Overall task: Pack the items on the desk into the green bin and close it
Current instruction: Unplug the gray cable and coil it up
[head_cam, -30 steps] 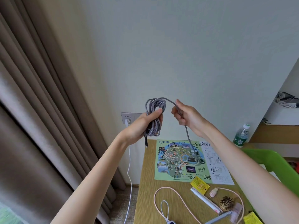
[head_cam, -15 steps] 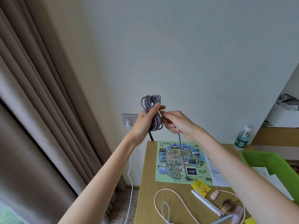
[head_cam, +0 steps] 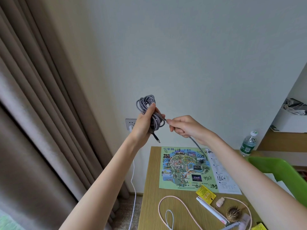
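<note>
I hold a grey braided cable [head_cam: 146, 103] in the air above the desk's back left corner. My left hand [head_cam: 144, 125] grips the coiled bundle, with one plug end hanging below it. My right hand [head_cam: 184, 126] pinches the loose strand just right of the coil; its tail drops down to the map. The green bin [head_cam: 282, 168] shows at the right edge, partly behind my right forearm. On the wooden desk [head_cam: 149, 196] lie a colourful map sheet [head_cam: 184, 170], a pink cable [head_cam: 179, 206], a yellow packet [head_cam: 206, 195], a white pen [head_cam: 211, 209] and a round hairbrush [head_cam: 234, 214].
A wall socket [head_cam: 130, 123] with a white plug and cord sits left of my left hand. Brown curtains [head_cam: 41, 113] hang at the left. A water bottle [head_cam: 249, 143] stands at the back right, below a wooden shelf with a white box [head_cam: 289, 120].
My right hand moved down and right, away from the coil, drawing the strand tighter. The hanging tail has shortened and its end has risen over the map. The left hand kept hold of the bundle.
</note>
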### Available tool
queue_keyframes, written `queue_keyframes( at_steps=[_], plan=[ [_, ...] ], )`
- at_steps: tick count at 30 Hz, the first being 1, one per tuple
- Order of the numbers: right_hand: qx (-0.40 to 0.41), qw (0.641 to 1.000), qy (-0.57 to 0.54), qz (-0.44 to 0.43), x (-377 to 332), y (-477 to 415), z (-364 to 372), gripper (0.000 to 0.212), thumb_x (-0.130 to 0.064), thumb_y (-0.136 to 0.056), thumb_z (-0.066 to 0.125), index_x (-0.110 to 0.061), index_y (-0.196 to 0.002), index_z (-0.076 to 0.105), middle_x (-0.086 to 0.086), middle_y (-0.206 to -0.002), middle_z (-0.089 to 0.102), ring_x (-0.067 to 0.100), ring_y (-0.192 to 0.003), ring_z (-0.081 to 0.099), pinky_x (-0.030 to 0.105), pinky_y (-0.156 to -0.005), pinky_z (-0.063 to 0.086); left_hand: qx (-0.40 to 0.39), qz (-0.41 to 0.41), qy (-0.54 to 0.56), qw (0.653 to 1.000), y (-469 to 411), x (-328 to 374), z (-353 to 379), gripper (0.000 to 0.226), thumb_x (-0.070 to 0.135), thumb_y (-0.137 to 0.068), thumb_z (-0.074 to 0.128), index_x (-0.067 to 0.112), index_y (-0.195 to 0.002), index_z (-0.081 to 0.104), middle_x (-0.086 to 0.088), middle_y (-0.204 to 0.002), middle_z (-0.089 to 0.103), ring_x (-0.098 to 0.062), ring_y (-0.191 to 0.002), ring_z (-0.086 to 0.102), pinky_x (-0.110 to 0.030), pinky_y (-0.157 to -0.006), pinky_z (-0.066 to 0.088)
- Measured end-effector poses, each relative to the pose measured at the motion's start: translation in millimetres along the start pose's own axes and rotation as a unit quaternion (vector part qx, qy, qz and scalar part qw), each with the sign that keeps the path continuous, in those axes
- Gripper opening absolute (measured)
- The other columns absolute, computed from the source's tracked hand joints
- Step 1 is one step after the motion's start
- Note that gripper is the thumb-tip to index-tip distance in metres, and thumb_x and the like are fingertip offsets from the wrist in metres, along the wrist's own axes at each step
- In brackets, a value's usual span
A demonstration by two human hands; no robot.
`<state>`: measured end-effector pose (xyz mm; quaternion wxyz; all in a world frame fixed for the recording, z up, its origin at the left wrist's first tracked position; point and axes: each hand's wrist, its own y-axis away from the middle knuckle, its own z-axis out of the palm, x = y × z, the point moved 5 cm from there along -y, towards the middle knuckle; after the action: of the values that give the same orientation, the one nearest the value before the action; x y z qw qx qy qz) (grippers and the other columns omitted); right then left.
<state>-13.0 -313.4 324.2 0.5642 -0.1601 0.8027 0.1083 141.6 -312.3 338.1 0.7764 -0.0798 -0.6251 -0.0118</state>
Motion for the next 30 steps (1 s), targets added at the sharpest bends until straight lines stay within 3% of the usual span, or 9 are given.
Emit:
queue_keyframes(
  at_steps=[4,10,12,14,16,18,24,27,30],
  plan=[
    [-0.009,0.999,0.04,0.0,-1,4,-9,0.032,-0.041,-0.086,0.069,-0.014,-0.069,0.064,-0.008,-0.049,0.033,0.009,-0.044,0.024,0.018,-0.043,0.02,0.062,-0.01,-0.017,0.998,-5,-1,-13,0.031,0.042,-0.097,0.051,0.016,-0.08,0.055,0.002,-0.064,0.045,-0.015,-0.06,0.043,-0.029,-0.059,0.031],
    [-0.01,0.996,0.091,-0.025,-20,7,-29,0.026,-0.034,-0.083,0.074,-0.011,-0.071,0.069,-0.014,-0.044,0.035,0.003,-0.04,0.028,0.014,-0.042,0.022,0.062,0.032,-0.202,0.977,-7,-4,-29,0.033,0.043,-0.098,0.047,0.014,-0.084,0.055,0.004,-0.065,0.041,-0.003,-0.054,0.044,-0.021,-0.056,0.033],
    [-0.005,0.994,0.103,-0.042,-29,7,-35,0.024,-0.03,-0.084,0.073,-0.01,-0.071,0.068,-0.015,-0.042,0.04,0.001,-0.039,0.036,0.007,-0.043,0.026,0.032,0.035,-0.264,0.963,-6,-9,-28,0.034,0.041,-0.099,0.045,0.011,-0.087,0.055,0.004,-0.065,0.044,0.001,-0.053,0.048,-0.018,-0.056,0.035],
    [0.006,0.991,0.123,-0.06,-36,6,-39,0.022,-0.027,-0.085,0.072,-0.009,-0.074,0.069,-0.014,-0.05,0.056,-0.005,-0.05,0.052,0.005,-0.055,0.037,-0.024,0.019,-0.313,0.949,-4,-17,-21,0.036,0.043,-0.099,0.045,0.012,-0.087,0.058,0.002,-0.064,0.042,-0.009,-0.054,0.041,-0.024,-0.056,0.032],
    [0.019,0.985,0.156,-0.066,-39,5,-42,0.021,-0.028,-0.085,0.072,-0.008,-0.079,0.072,0.0,-0.075,0.072,0.001,-0.074,0.061,0.018,-0.078,0.046,-0.077,-0.012,-0.324,0.943,-1,-24,-12,0.038,0.045,-0.099,0.045,0.015,-0.084,0.061,-0.001,-0.063,0.042,-0.013,-0.055,0.04,-0.025,-0.056,0.033],
    [0.025,0.981,0.177,-0.078,-41,5,-41,0.019,-0.026,-0.085,0.072,-0.007,-0.081,0.073,0.009,-0.087,0.073,0.009,-0.082,0.061,0.028,-0.086,0.045,-0.106,-0.03,-0.323,0.94,4,-26,-3,0.038,0.048,-0.097,0.046,0.018,-0.08,0.062,0.003,-0.062,0.046,-0.008,-0.053,0.044,-0.018,-0.054,0.036],
    [0.063,0.975,0.165,-0.132,-48,8,-38,0.016,-0.018,-0.079,0.078,-0.003,-0.078,0.073,0.013,-0.08,0.072,0.016,-0.076,0.061,0.033,-0.075,0.046,-0.168,-0.024,-0.316,0.933,15,-26,17,0.047,0.057,-0.095,0.035,0.02,-0.086,0.063,0.005,-0.084,0.059,0.0,-0.077,0.056,-0.011,-0.071,0.044],
    [0.056,0.973,0.161,-0.153,-54,10,-35,0.015,-0.017,-0.077,0.08,-0.002,-0.079,0.074,0.014,-0.079,0.072,0.024,-0.072,0.063,0.036,-0.072,0.048,-0.229,-0.041,-0.331,0.914,20,-30,26,0.05,0.052,-0.093,0.049,0.004,-0.101,0.06,-0.003,-0.087,0.053,-0.013,-0.081,0.05,-0.026,-0.079,0.041],
    [0.01,0.976,0.153,-0.155,-58,9,-25,0.013,-0.016,-0.075,0.081,-0.004,-0.078,0.075,0.013,-0.079,0.072,0.025,-0.072,0.065,0.034,-0.07,0.05,-0.297,-0.088,-0.333,0.891,26,-36,37,0.045,0.041,-0.091,0.062,0.001,-0.112,0.058,0.002,-0.09,0.061,-0.01,-0.084,0.057,-0.029,-0.087,0.048]
  ],
)
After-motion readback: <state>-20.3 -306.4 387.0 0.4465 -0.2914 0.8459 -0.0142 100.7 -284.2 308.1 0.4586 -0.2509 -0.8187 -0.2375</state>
